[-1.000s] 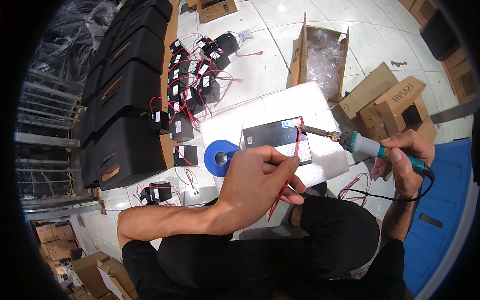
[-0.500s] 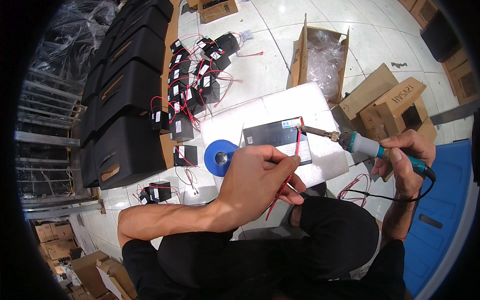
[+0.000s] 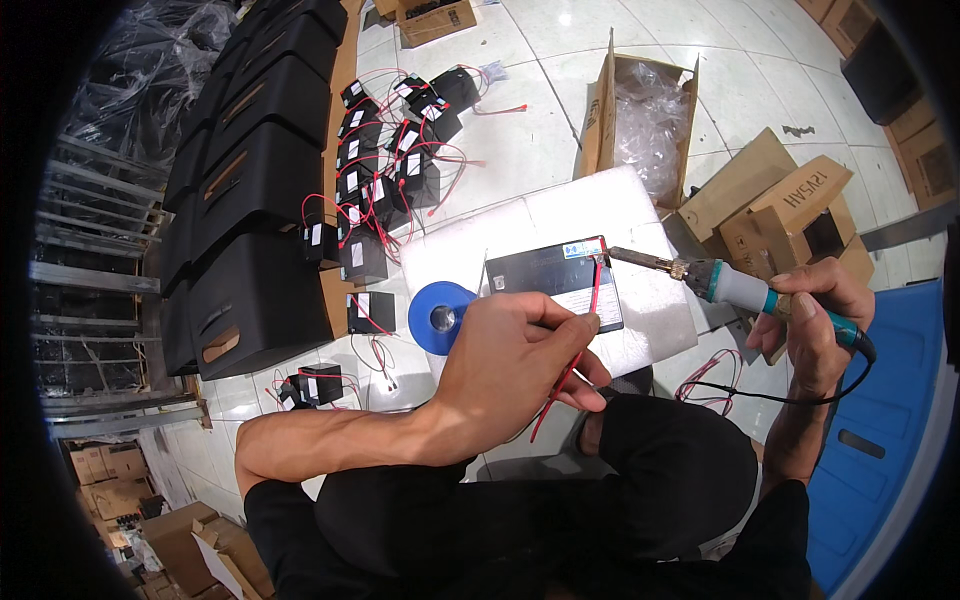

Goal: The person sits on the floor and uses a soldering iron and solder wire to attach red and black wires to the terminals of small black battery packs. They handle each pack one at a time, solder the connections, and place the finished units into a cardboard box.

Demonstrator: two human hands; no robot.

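Observation:
My left hand (image 3: 505,375) pinches a red wire (image 3: 597,283) between thumb and fingertips. The wire's upper end reaches the right-hand top corner of a black battery (image 3: 530,268), beside a red-edged terminal. In my right hand (image 3: 825,315) is a soldering iron (image 3: 738,288) with a white and teal handle, held by the grip. Its metal tip points left, right beside that corner; whether it touches the wire I cannot tell. My left hand covers the battery's lower part. A blue spool of solder (image 3: 425,312) lies left of the battery, partly behind my hand.
A white foam block (image 3: 550,210) bears the battery and spool. Several small wired batteries (image 3: 366,260) stand on the tiles to the left, beside large black cases (image 3: 265,290). Open cardboard boxes (image 3: 597,130) stand ahead and right. A blue panel (image 3: 885,390) lies at the right.
The iron's tip has drawn slightly right and up from the wire end, and its handle has shifted a little to the right. My left hand and the wire have stayed in place.

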